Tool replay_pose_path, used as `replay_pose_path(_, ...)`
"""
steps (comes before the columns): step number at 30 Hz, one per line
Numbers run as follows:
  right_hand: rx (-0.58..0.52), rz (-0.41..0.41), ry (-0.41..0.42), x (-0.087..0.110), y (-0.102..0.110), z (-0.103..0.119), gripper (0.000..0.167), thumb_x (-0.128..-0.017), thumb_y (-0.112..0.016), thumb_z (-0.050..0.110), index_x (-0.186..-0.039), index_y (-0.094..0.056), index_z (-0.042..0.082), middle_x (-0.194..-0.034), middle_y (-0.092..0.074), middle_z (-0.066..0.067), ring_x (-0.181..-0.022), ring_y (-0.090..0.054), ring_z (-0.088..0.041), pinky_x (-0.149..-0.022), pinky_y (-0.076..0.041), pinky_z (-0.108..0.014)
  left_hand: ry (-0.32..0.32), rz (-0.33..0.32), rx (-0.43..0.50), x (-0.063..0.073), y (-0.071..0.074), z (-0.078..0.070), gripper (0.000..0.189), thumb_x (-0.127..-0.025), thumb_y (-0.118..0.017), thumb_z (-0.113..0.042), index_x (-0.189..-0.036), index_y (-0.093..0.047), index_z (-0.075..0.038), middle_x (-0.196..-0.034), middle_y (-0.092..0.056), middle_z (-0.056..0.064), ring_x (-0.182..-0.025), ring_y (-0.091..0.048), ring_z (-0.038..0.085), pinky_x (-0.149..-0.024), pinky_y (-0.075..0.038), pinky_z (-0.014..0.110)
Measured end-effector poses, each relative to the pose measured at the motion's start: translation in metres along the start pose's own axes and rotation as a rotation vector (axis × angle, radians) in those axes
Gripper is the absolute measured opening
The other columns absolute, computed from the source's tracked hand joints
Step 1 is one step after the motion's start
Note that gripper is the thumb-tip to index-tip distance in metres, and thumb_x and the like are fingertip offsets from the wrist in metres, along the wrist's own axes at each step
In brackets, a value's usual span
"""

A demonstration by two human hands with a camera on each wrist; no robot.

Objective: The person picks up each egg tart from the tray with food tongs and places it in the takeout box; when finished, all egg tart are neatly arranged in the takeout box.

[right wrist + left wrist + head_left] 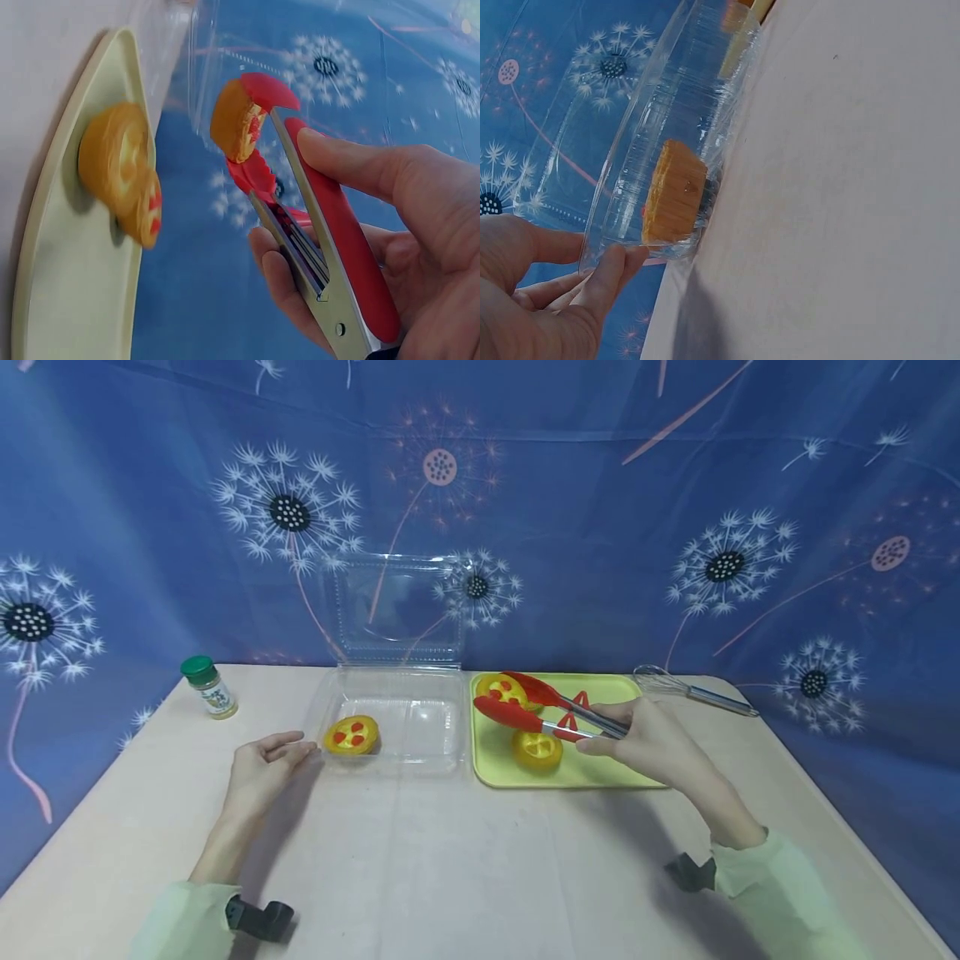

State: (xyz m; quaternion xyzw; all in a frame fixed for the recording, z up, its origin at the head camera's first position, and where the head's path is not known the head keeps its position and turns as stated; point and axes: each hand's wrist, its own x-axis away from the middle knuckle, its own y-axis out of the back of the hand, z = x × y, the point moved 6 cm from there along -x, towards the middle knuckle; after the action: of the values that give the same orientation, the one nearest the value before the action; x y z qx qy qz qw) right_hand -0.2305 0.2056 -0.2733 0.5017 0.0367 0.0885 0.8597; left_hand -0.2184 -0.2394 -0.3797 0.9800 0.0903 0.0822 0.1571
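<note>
My right hand (656,745) grips red-tipped metal tongs (512,714). Between the tong tips is a tart (231,124) with red pieces on top, held up above the yellow tray (600,768). On that tray lie a plain yellow tart (537,752) and, against it, another red-topped tart (148,214), mostly hidden by the tongs in the head view. With thumb and fingers, my left hand (261,772) pinches the left rim of a clear plastic container (408,760), whose lid stands raised at the back. Inside the container's near left corner sits one red-topped tart (351,736).
A green-capped shaker jar (210,687) stands at the table's back left. A whisk (697,692) lies behind the tray on the right. Behind the table (450,868) hangs a blue dandelion-patterned cloth (570,527).
</note>
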Motion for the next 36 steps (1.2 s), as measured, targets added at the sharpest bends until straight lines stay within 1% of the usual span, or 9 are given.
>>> replay_pose_path(5, -0.045, 0.015, 0.049, -0.012, -0.015, 0.020, 0.064, -0.078, -0.081, 0.036, -0.130, -0.062, 0.004, -0.049, -0.026, 0.008, -0.044, -0.018, -0.011, -0.040, -0.017, -0.023, 0.004, -0.011, -0.007, 0.000, -0.001, 0.001, 0.045, -0.101, -0.052, -0.015, -0.135, -0.046, 0.014, -0.123, -0.062, 0.027, -0.079, -0.059, -0.012, -0.075, -0.053, 0.010)
replay_pose_path(10, -0.073, 0.037, 0.087, -0.026, -0.031, 0.039, 0.061, -0.078, -0.082, 0.030, -0.128, -0.063, 0.002, -0.051, -0.051, 0.004, -0.040, -0.024, -0.011, -0.040, -0.018, -0.022, 0.007, -0.010, 0.001, 0.000, -0.001, 0.002, 0.046, -0.101, -0.053, -0.014, -0.136, -0.045, 0.014, -0.123, -0.062, 0.026, -0.079, -0.059, -0.012, -0.075, -0.054, 0.010)
replay_pose_path(12, -0.084, 0.054, 0.092, -0.032, -0.038, 0.046, 0.060, -0.078, -0.082, 0.029, -0.129, -0.062, 0.002, -0.051, -0.051, 0.003, -0.039, -0.024, -0.011, -0.039, -0.018, -0.022, 0.006, -0.012, 0.004, 0.000, -0.001, 0.002, 0.046, -0.100, -0.053, -0.014, -0.136, -0.045, 0.014, -0.123, -0.063, 0.025, -0.079, -0.059, -0.012, -0.075, -0.054, 0.010)
replay_pose_path(15, -0.104, 0.087, 0.083, -0.039, -0.047, 0.055, 0.059, -0.079, -0.081, 0.029, -0.128, -0.063, 0.002, -0.046, -0.045, 0.005, -0.038, -0.022, -0.011, -0.039, -0.018, -0.021, 0.011, -0.010, 0.010, 0.000, -0.001, 0.003, 0.046, -0.100, -0.054, -0.014, -0.136, -0.045, 0.013, -0.124, -0.062, 0.025, -0.080, -0.060, -0.011, -0.077, -0.054, 0.011)
replay_pose_path(20, -0.079, 0.117, 0.088, -0.051, -0.061, 0.068, 0.059, -0.079, -0.082, 0.030, -0.128, -0.064, 0.003, -0.048, -0.051, 0.004, -0.038, -0.024, -0.012, -0.039, -0.019, -0.022, 0.009, -0.017, 0.016, 0.000, -0.002, 0.003, 0.045, -0.100, -0.054, -0.013, -0.136, -0.045, 0.014, -0.123, -0.063, 0.025, -0.080, -0.060, -0.010, -0.076, -0.054, 0.012)
replay_pose_path(22, -0.051, 0.112, 0.107, -0.056, -0.066, 0.074, 0.053, -0.079, -0.082, 0.031, -0.121, -0.068, 0.002, -0.049, -0.054, 0.004, -0.039, -0.023, -0.012, -0.040, -0.019, -0.022, 0.005, -0.022, 0.023, 0.000, -0.002, 0.003, 0.045, -0.100, -0.054, -0.012, -0.135, -0.046, 0.014, -0.121, -0.064, 0.025, -0.079, -0.060, -0.010, -0.076, -0.054, 0.012)
replay_pose_path(29, -0.007, 0.120, 0.132, -0.069, -0.081, 0.089, 0.041, -0.078, -0.083, 0.030, -0.110, -0.073, 0.007, -0.048, -0.029, 0.004, -0.039, -0.020, -0.012, -0.040, -0.017, -0.023, 0.004, -0.026, 0.035, 0.000, -0.002, 0.003, 0.044, -0.100, -0.054, -0.012, -0.135, -0.046, 0.014, -0.121, -0.064, 0.025, -0.079, -0.060, -0.009, -0.077, -0.055, 0.013)
replay_pose_path(33, 0.021, 0.117, 0.132, -0.075, -0.087, 0.094, 0.025, -0.078, -0.083, 0.029, -0.089, -0.072, 0.009, -0.049, -0.028, 0.004, -0.042, -0.023, -0.012, -0.042, -0.017, -0.023, 0.011, -0.025, 0.044, 0.000, -0.002, 0.003, 0.044, -0.100, -0.054, -0.011, -0.135, -0.046, 0.014, -0.122, -0.063, 0.026, -0.082, -0.062, -0.007, -0.079, -0.056, 0.016)
replay_pose_path(36, 0.045, 0.106, 0.137, -0.079, -0.091, 0.097, 0.027, -0.078, -0.083, 0.029, -0.074, -0.066, 0.008, -0.050, -0.028, 0.004, -0.043, -0.027, -0.012, -0.044, -0.019, -0.023, 0.013, -0.026, 0.040, 0.000, -0.002, 0.004, 0.043, -0.100, -0.054, -0.010, -0.135, -0.046, 0.014, -0.123, -0.063, 0.026, -0.086, -0.064, -0.003, -0.081, -0.056, 0.018)
